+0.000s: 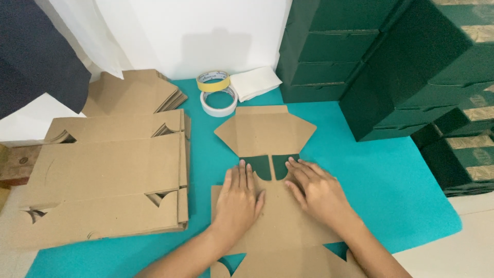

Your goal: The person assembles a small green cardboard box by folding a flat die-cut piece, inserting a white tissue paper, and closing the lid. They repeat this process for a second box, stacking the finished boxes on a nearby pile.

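Pressing a Flat Cardboard Blank on the Mat

Pressing down with both palms, the person held a flat brown die-cut cardboard box blank [265,135] against the teal foam mat [360,170]. The left hand [237,198] lay flat on the blank with its fingers extended and close together. The right hand [315,189] lay flat just beside it, fingers slightly fanned and angled inward. Two dark green inner flaps [270,166] showed folded over at the fingertips of both hands. The blank sat at the centre of the mat, directly in front of the person.

A stack of identical brown cardboard blanks [105,180] lay to the left. Two rolls of tape, one yellow [213,81] and one white [218,102], sat beyond the blank near the wall, beside a folded white cloth [255,82]. Assembled dark green boxes [381,62] were stacked at the right.
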